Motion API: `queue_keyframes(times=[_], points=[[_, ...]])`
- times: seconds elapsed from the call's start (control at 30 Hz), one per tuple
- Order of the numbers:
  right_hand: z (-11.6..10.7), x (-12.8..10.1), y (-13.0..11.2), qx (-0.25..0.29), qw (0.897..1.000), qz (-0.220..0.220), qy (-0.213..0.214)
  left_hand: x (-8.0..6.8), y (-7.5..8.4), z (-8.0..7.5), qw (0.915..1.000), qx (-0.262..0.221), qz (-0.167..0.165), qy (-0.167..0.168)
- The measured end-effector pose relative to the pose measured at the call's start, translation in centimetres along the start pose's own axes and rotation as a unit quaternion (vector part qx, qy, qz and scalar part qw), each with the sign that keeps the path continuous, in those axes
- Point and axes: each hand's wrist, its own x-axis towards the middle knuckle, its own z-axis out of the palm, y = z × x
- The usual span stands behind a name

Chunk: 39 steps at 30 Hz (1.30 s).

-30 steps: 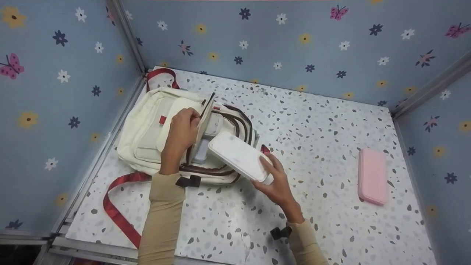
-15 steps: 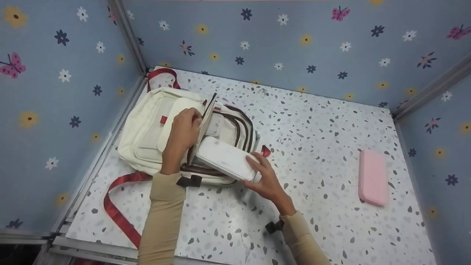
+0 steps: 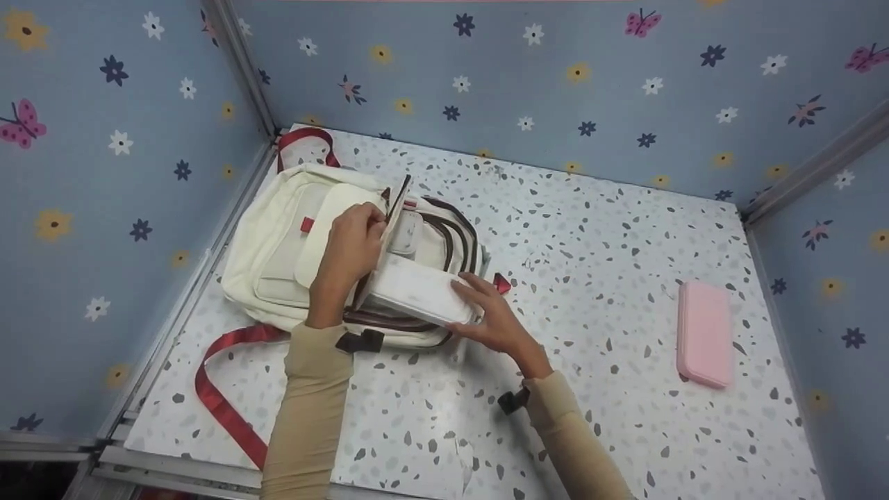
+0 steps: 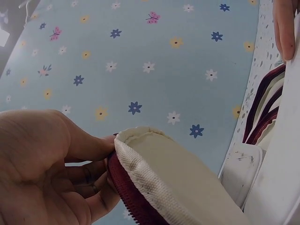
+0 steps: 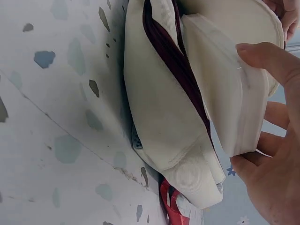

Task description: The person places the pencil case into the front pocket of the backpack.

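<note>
A cream backpack [image 3: 267, 253] lies on its back on the speckled table, its brown-zipped front compartment open. My left hand [image 3: 351, 246] pinches the edge of the raised flap [image 4: 173, 176] between thumb and fingers and holds it up. With my right hand [image 3: 494, 321] I grip the near end of a white rectangular case [image 3: 420, 288], thumb on one side and fingers on the other. The far end of this case reaches under the flap into the compartment, where it is hidden. Beside it inside the bag sits a smaller white box [image 4: 241, 171].
A pink rectangular case [image 3: 705, 333] lies on the right part of the table [image 3: 597, 264]. Red straps [image 3: 226, 410] spread from the backpack at the left. Flower-patterned panels [image 3: 514, 83] wall in the back and sides.
My right hand has moved left, taking the white case from above the bag down into the open compartment. The left hand keeps holding the flap in nearly the same place.
</note>
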Motion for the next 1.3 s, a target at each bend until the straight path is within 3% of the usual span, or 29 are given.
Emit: queue_keyframes(times=[0.23,0.43,0.83,1.3], points=[[0.3,1.5,-0.1,-0.006,0.999,0.031,-0.039,-0.1,-0.1,0.0,1.0,-0.003,-0.008,-0.004],[1.0,3.1,-0.5,-0.014,0.998,0.023,-0.065,-0.1,0.0,0.1,0.9999,-0.002,-0.008,-0.011],[2.3,6.3,-0.9,-0.023,0.996,-0.012,-0.082,0.1,0.1,0.1,1.0,0.007,-0.002,-0.005],[3.3,7.6,-1.1,-0.01,0.996,-0.024,-0.08,0.0,0.1,0.2,1.0,0.007,0.006,0.0]])
